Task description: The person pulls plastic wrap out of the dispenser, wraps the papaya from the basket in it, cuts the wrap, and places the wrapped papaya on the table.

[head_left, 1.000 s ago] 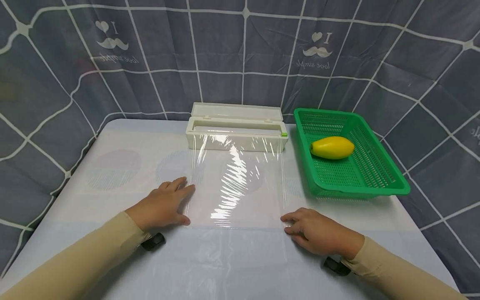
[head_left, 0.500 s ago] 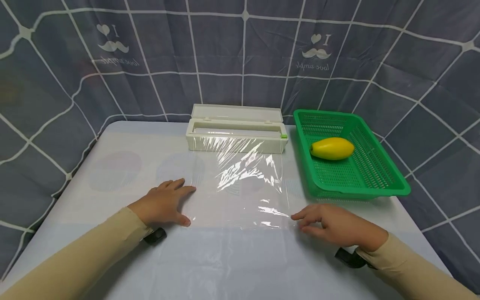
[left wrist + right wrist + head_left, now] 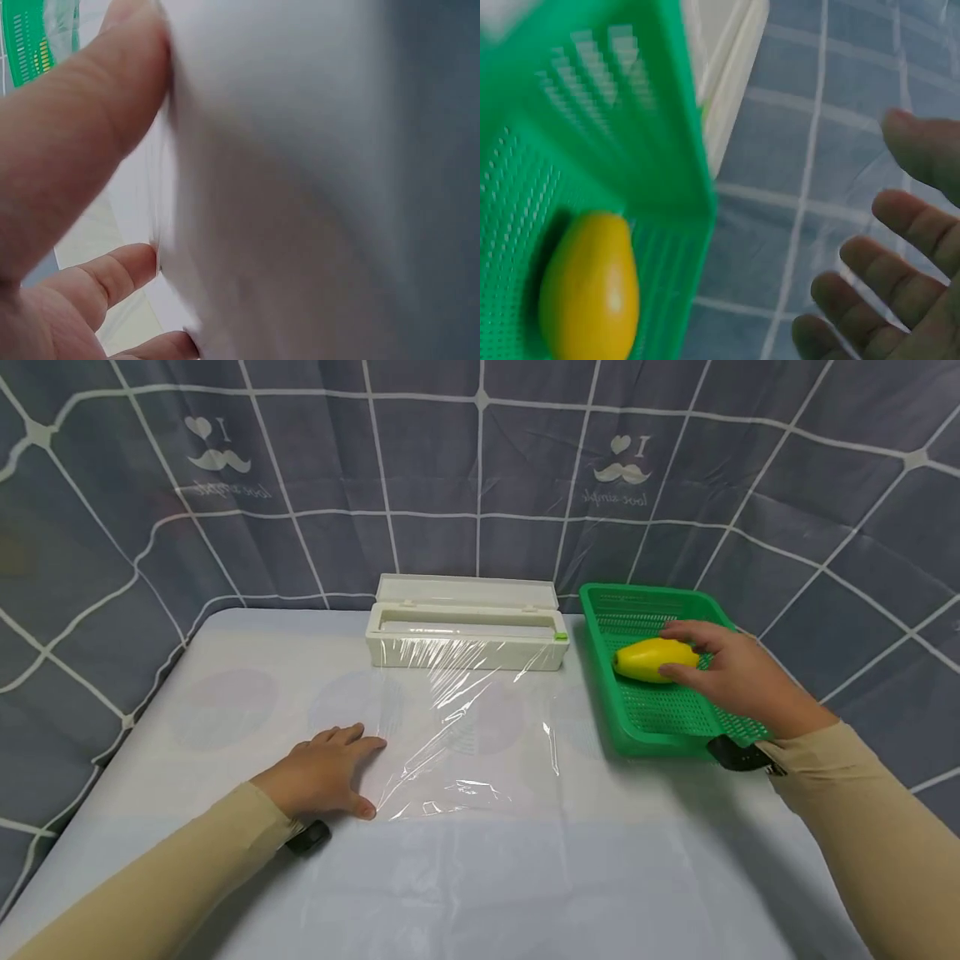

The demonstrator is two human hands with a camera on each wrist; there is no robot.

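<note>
We now reach our spread, empty right hand (image 3: 727, 675) toward the yellow fruit (image 3: 643, 661), leaving the film (image 3: 465, 735) to our splayed left hand (image 3: 321, 775).

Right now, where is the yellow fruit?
On the right of the head view, the yellow fruit lies in the green basket, close to the right hand.

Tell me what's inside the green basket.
A yellow fruit lies in the green basket. In the head view, the right hand partly covers the fruit's right end and part of the basket's right side, so whatever is directly beneath can't be seen there.
</note>
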